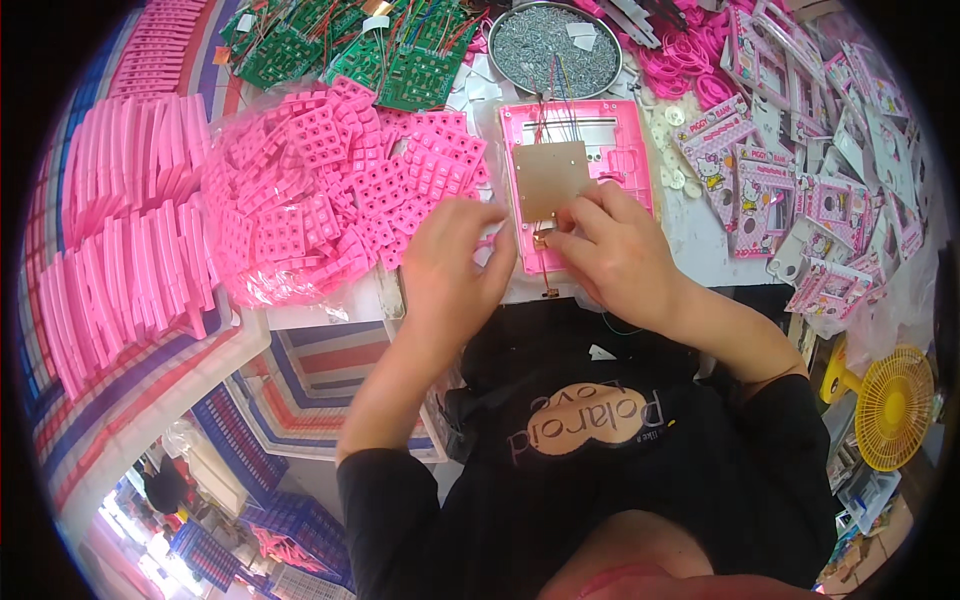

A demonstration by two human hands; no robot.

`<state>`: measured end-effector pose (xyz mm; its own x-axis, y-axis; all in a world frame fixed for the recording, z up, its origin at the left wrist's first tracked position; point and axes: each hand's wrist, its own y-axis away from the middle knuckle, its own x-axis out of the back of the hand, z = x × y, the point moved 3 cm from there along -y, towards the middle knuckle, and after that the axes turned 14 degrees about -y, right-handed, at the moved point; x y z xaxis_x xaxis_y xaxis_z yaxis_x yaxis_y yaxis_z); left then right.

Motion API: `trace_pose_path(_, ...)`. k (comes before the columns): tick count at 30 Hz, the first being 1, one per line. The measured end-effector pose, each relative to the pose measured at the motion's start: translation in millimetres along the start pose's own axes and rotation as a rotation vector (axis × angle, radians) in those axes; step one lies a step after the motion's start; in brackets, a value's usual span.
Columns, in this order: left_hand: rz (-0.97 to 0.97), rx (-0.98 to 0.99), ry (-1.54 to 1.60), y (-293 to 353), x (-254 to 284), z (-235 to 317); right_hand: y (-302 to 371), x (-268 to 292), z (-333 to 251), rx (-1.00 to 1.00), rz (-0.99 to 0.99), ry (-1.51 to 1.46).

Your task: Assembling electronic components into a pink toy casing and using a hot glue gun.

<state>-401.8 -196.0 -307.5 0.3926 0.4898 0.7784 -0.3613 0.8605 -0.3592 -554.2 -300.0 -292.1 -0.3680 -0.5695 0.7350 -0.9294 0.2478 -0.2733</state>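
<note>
A pink rectangular plastic casing lies between the hands, its lower part under the right hand, whose fingertips bunch at a small brass-coloured part; whether they pinch it I cannot tell. The left hand is just beside the casing's left edge, thumb and forefinger apart. The casing is open-faced, a flat tan board over its left side, thin coloured wires crossing its top edge.
</note>
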Motion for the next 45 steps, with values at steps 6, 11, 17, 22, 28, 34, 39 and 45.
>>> trace_pose_path(6, -0.248, 0.213, -0.123, 62.8, -21.4, 26.4, 12.5, -6.7, 2.8, -0.049, -0.067, -0.008)
trace_pose_path(11, -0.315, 0.394, 0.185, 60.8, -11.5, 17.2, 13.4, -3.8, 6.1, -0.018, -0.064, -0.040)
trace_pose_path(17, -0.139, 0.385, -0.038, 5.1, 15.0, -19.7, 14.9, -4.2, 11.2, 0.006, 0.042, -0.122)
trace_pose_path(22, -0.071, 0.316, -0.185, -3.4, 5.8, -19.4, 4.2, -1.6, 10.6, -0.039, -0.002, -0.041)
trace_pose_path(28, 0.170, 0.207, -0.119, 10.5, 1.8, -14.9, 0.6, -5.3, 11.8, -0.007, 0.138, -0.194)
trace_pose_path(34, 0.133, -0.043, 0.022, 26.9, -2.1, 11.6, -0.8, 0.2, 12.9, -0.013, 0.028, -0.235)
trace_pose_path(39, 0.041, 0.014, 0.009, 33.5, -20.3, -1.6, -5.8, 2.5, 13.6, -0.030, -0.053, -0.176)
trace_pose_path(45, 0.035, 0.008, 0.042, 36.9, -18.9, 1.2, -21.2, -2.8, 11.4, -0.129, -0.285, -0.004)
